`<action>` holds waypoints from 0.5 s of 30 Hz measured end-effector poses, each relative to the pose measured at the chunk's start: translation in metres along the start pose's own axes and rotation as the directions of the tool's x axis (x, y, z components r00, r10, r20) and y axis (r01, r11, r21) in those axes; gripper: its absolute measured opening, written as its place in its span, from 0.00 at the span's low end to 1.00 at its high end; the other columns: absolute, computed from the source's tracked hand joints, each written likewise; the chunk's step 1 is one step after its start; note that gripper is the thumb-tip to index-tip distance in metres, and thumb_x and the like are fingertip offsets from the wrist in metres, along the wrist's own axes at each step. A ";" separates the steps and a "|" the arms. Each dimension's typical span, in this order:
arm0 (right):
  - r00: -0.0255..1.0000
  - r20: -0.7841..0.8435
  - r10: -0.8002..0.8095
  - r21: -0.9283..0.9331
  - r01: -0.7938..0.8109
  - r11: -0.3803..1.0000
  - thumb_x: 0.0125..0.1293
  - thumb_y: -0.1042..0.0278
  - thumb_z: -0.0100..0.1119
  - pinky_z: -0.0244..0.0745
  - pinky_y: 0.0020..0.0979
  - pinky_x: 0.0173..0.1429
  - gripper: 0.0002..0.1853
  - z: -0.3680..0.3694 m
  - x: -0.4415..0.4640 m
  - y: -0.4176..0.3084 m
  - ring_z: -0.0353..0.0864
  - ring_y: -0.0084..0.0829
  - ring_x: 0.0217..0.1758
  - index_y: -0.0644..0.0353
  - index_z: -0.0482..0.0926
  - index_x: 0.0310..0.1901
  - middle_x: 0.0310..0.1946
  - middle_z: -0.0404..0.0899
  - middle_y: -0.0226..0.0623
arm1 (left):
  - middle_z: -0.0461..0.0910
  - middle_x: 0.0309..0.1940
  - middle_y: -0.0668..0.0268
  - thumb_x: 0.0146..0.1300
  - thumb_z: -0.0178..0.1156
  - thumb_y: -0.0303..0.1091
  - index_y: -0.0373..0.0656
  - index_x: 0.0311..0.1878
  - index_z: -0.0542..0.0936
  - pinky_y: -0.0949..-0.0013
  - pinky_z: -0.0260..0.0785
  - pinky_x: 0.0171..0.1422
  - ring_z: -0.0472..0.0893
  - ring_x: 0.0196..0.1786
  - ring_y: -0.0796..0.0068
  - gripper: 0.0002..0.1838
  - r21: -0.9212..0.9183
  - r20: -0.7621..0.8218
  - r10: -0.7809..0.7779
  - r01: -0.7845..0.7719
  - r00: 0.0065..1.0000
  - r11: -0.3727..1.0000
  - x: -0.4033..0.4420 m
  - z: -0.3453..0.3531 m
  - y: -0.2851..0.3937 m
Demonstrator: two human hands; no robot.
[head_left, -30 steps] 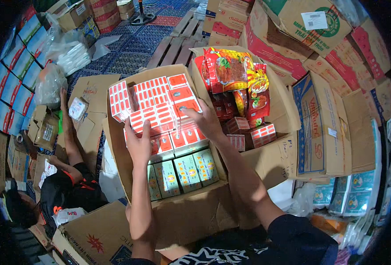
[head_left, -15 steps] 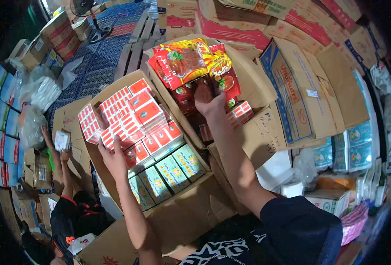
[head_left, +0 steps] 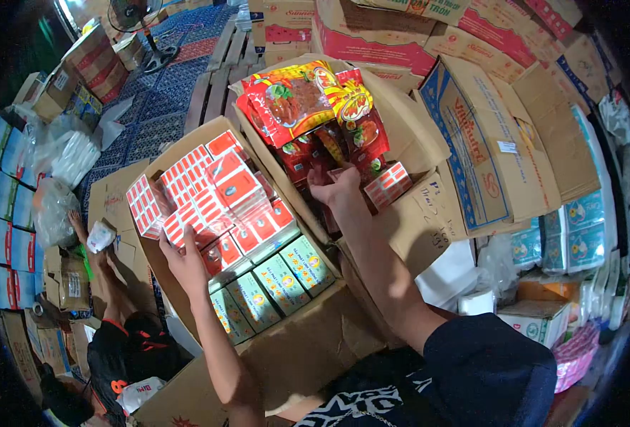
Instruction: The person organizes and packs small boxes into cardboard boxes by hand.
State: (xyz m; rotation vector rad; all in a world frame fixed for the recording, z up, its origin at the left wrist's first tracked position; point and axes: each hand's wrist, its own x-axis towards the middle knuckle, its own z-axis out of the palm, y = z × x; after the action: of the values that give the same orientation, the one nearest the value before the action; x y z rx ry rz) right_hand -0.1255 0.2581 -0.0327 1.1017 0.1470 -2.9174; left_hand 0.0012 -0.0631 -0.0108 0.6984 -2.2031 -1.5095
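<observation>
Two open cartons stand side by side. The left carton [head_left: 279, 331] holds stacked red-and-white packs [head_left: 190, 178] and, at its near end, a row of green boxes [head_left: 272, 285]. My left hand [head_left: 187, 263] rests against the near-left side of the red-and-white stack, fingers apart. In the right carton [head_left: 407, 128] lie red and yellow pouches [head_left: 294, 103] and a small red-and-white pack [head_left: 388, 185]. My right hand [head_left: 338, 186] reaches into this carton below the pouches, its fingers curled round something dark red that I cannot make out.
Another person [head_left: 130, 349] is low at the left, a small white packet [head_left: 101, 237] at their hands. An open Vinanutri carton [head_left: 468, 142] stands at the right. Blue packs [head_left: 9, 206] line the far left. A fan [head_left: 160, 58] and stacked cartons [head_left: 372, 35] stand behind.
My right hand has left the red-and-white stack and moved right into the other carton. My left hand stays at the stack. The view has shifted, and the other person's arms have moved.
</observation>
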 end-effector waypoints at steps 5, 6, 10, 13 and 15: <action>0.998 -0.038 0.048 0.122 -0.043 0.992 0.75 0.24 0.27 0.83 0.38 0.46 0.40 0.009 -0.008 0.013 0.86 0.35 0.52 0.44 0.84 0.57 0.55 0.87 0.32 | 0.79 0.61 0.53 0.73 0.65 0.56 0.37 0.78 0.63 0.63 0.70 0.63 0.79 0.56 0.68 0.42 0.012 0.001 0.009 -0.009 1.000 1.000 -0.004 -0.001 0.005; 0.995 -0.095 0.002 0.166 0.014 0.986 0.74 0.21 0.24 0.83 0.38 0.46 0.43 0.020 -0.015 0.012 0.86 0.35 0.52 0.45 0.84 0.57 0.55 0.87 0.33 | 0.79 0.61 0.53 0.73 0.65 0.56 0.37 0.78 0.63 0.63 0.70 0.63 0.79 0.56 0.68 0.42 0.010 0.004 0.013 -0.013 1.000 1.000 -0.004 0.000 0.005; 0.740 -0.597 0.309 0.494 0.036 0.869 0.74 0.29 0.33 0.81 0.32 0.43 0.35 0.076 -0.028 -0.015 0.82 0.33 0.43 0.49 0.82 0.54 0.47 0.84 0.34 | 0.78 0.64 0.51 0.73 0.64 0.54 0.37 0.78 0.63 0.62 0.69 0.66 0.78 0.60 0.67 0.41 -0.034 -0.011 0.056 -0.056 0.998 0.998 -0.002 0.002 -0.003; 0.917 -0.396 0.048 0.400 0.126 0.908 0.76 0.26 0.26 0.83 0.41 0.54 0.40 0.026 0.026 0.010 0.83 0.35 0.54 0.48 0.80 0.62 0.59 0.82 0.36 | 0.79 0.62 0.52 0.74 0.64 0.53 0.37 0.78 0.63 0.62 0.70 0.64 0.80 0.58 0.67 0.40 -0.052 -0.011 0.078 -0.078 0.997 0.996 0.000 0.002 -0.006; 0.960 -0.268 -0.076 0.365 0.174 0.915 0.76 0.24 0.22 0.84 0.46 0.60 0.43 0.015 0.039 0.019 0.84 0.36 0.60 0.47 0.79 0.65 0.64 0.81 0.37 | 0.80 0.61 0.52 0.74 0.65 0.52 0.37 0.78 0.63 0.62 0.71 0.64 0.80 0.57 0.68 0.40 -0.054 -0.007 0.070 -0.070 0.998 0.996 0.001 0.000 -0.004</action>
State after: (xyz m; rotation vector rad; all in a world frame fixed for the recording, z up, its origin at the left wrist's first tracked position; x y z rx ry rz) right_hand -0.1639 0.2380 -0.0485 1.5671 -0.3891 -2.9857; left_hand 0.0011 -0.0647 -0.0150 0.6017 -2.1510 -1.5248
